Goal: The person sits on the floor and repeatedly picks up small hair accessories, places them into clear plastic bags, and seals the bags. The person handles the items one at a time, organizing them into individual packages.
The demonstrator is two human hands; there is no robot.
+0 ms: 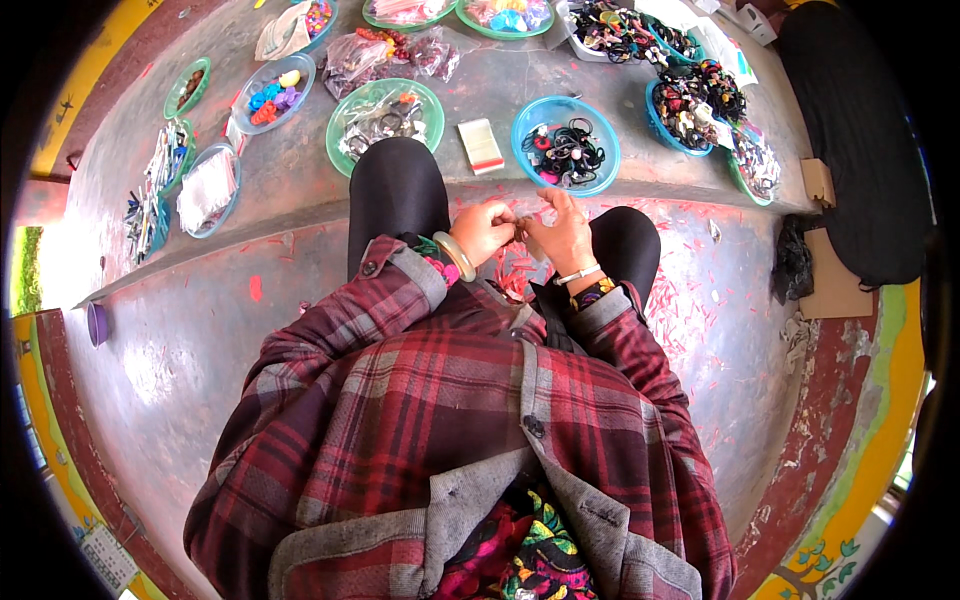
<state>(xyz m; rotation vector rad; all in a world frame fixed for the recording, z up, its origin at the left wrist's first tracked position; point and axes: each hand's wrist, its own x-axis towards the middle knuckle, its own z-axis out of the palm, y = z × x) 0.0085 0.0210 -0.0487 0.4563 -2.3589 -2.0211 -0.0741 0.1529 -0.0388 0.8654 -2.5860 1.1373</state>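
My left hand (pixel 482 231) and my right hand (pixel 562 232) meet between my knees, fingertips nearly touching. Both pinch at something small whose kind I cannot make out. A pale, see-through piece, perhaps thin plastic, shows below the fingers of my right hand. Straight ahead on the raised ledge stands a blue basin (pixel 517 150) of black cords or hair ties with a few coloured bits. Left of it lies a stack of white cards (pixel 478 140) with a red edge. Beyond my left knee is a green basin (pixel 439 122) holding dark bands in see-through bags.
More basins line the ledge, among them a light-blue basin (pixel 309 66) of coloured pieces and a full blue basin (pixel 657 128) at right. Red scraps (pixel 690 280) litter the floor. A black bag (pixel 792 262) and cardboard (pixel 835 285) lie at right; a purple cup (pixel 97 324) stands at left.
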